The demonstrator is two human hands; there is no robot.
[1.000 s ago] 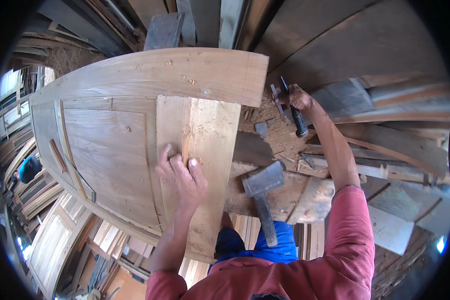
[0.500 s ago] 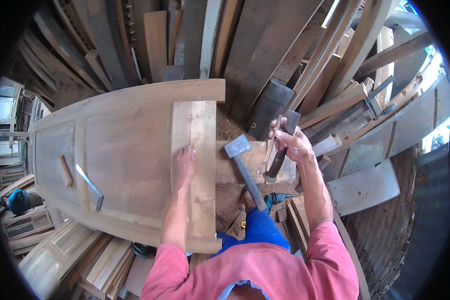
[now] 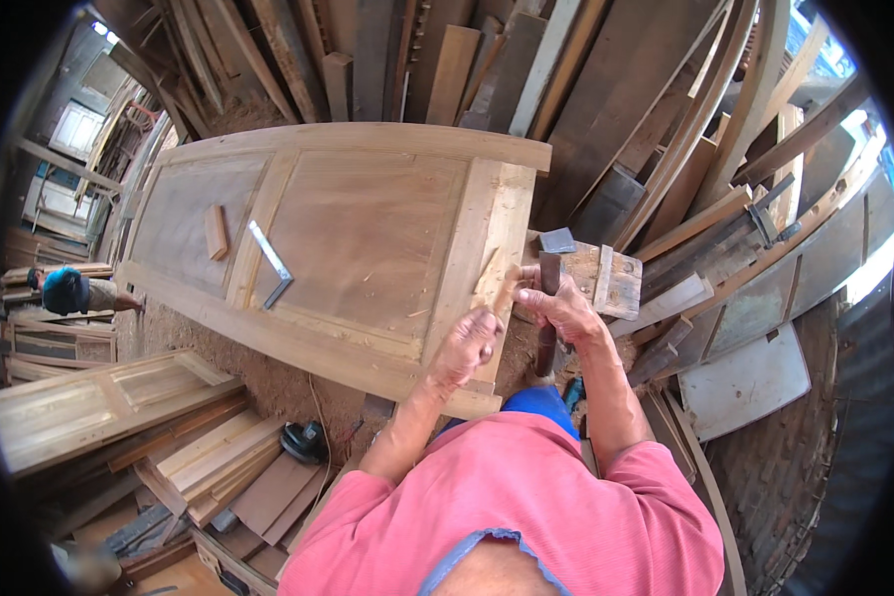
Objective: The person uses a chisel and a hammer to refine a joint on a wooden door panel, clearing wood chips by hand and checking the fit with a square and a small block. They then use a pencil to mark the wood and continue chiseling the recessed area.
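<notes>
Left hand (image 3: 470,348) curled, seemingly pinching pale wood sliver (image 3: 490,278) just ahead of it, right hand (image 3: 566,310) wrapped round dark tool (image 3: 547,343); best keep sliver steady, tool angled off left hand, panelled door (image 3: 368,228) lying left of right hand.

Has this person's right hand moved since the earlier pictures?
Yes: the right hand has moved left, closer to the end edge of the panelled wooden door.

A dark tool (image 3: 546,343), perhaps chisel-like, is held near a pale sliver (image 3: 488,276).
</notes>
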